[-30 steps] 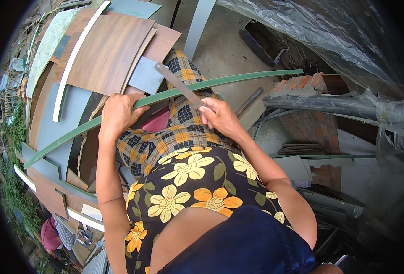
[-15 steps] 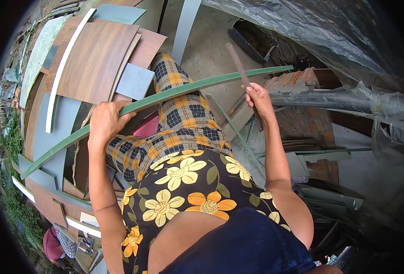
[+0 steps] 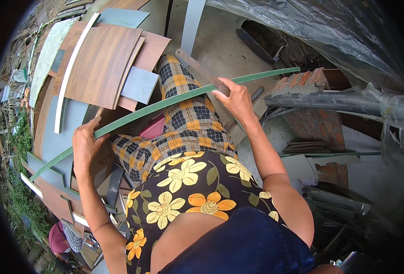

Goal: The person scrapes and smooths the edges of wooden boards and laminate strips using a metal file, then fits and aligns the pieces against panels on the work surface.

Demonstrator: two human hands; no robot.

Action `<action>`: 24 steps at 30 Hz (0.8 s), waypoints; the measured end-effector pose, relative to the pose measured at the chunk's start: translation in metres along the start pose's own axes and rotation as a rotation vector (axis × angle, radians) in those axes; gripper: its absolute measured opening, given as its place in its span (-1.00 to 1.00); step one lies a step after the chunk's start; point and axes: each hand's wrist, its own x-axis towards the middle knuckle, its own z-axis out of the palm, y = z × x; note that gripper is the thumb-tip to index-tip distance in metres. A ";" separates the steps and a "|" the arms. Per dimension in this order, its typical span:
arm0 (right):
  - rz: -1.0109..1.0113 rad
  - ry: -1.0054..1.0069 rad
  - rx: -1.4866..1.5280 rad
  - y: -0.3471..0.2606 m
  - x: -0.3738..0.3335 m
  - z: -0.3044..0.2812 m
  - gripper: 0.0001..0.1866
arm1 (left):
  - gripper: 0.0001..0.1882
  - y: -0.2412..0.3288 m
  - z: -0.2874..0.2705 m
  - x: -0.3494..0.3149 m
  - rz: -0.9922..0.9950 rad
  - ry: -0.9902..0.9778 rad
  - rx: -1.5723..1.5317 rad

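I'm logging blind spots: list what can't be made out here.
Head view:
Near end of the flat tool: covered by the right hand.
Part of the green strip: covered by the left hand.
Top of the grey plank: cut off by the upper edge.

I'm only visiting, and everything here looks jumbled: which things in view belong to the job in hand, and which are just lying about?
In use:
- long green strip, held by the left hand
- flat brown bar, in the right hand

Apparently just lying about:
- wood-grain panel
- small grey panel
- white strip
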 end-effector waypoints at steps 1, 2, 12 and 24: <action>0.006 0.021 -0.017 0.000 -0.002 0.000 -0.53 | -0.47 -0.013 -0.002 -0.006 -0.049 -0.002 0.030; 0.009 0.038 -0.027 0.000 -0.003 0.001 -0.55 | -0.48 -0.023 -0.008 -0.014 -0.059 0.041 0.073; 0.069 -0.019 0.028 0.008 0.002 -0.003 -0.56 | -0.75 -0.048 -0.016 -0.038 -0.026 0.144 0.115; 0.102 0.029 0.126 0.138 0.049 -0.017 -0.48 | -0.68 0.097 -0.042 -0.013 0.204 0.082 0.220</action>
